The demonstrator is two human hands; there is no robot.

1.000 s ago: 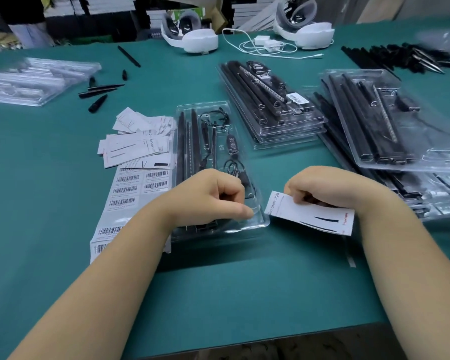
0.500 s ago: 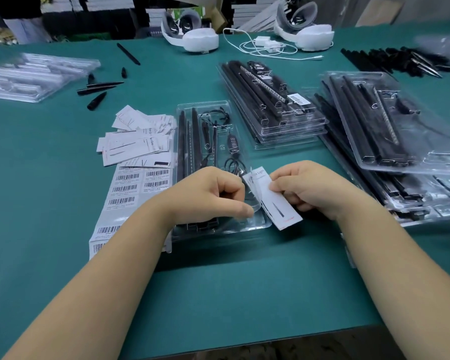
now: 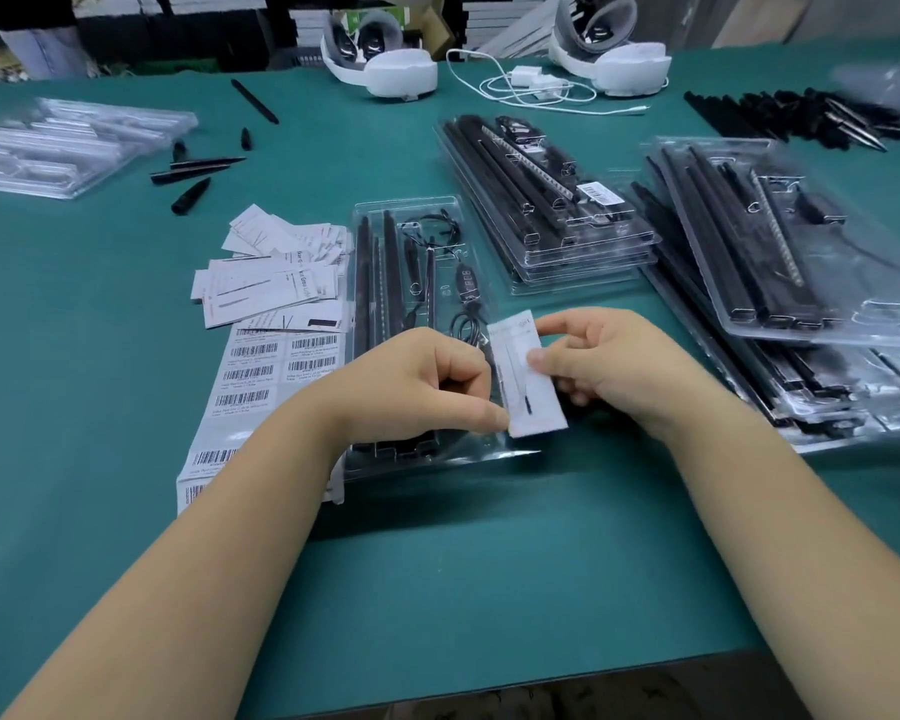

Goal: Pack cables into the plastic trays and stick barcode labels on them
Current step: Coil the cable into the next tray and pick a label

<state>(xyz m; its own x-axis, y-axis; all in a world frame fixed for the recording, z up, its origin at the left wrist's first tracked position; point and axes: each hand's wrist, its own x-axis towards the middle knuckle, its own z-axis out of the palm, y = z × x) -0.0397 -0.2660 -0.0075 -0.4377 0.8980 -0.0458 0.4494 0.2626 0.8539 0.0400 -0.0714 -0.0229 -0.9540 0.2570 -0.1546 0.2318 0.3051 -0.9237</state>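
A clear plastic tray lies in front of me, holding black bars, a coiled black cable and a small controller. My right hand pinches a white printed card and holds it upright over the tray's near right corner. My left hand is curled on the tray's near end, its thumb tip touching the card's lower left edge. A sheet of barcode labels lies just left of the tray.
Loose white cards lie above the label sheet. Filled tray stacks sit at centre back and right. Empty trays lie far left, black spikes nearby. Two white headsets and a charger cable sit at the back.
My right hand has brought the white card from flat on the mat, right of the tray, leftward and turned it upright over the tray's near right corner. My left hand has stayed put.
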